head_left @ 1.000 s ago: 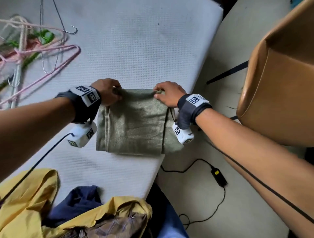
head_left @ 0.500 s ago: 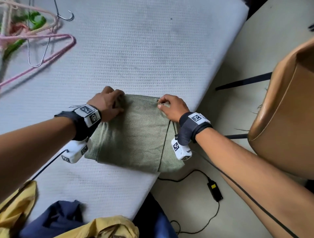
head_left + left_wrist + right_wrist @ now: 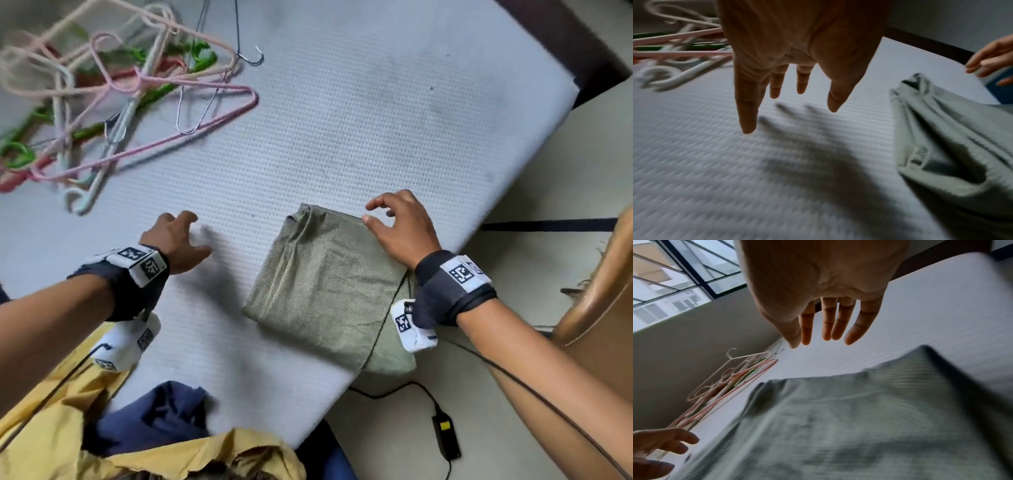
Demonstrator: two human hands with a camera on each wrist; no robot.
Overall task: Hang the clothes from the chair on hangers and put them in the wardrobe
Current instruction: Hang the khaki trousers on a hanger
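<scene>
Folded flat near the white textured mattress's five-o'clock edge, the olive-green woven cloth garment looks light, soft and floppy, best pinched at its far corners, while the left hand and right hand hover spread, holding nothing.

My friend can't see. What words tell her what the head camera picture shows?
Two open hands hover over a white mattress: the right hand above the top edge of a folded green garment, the left hand off to its left. Tangled hangers lie at top left, and yellow and blue clothes are heaped at the bottom.
</scene>
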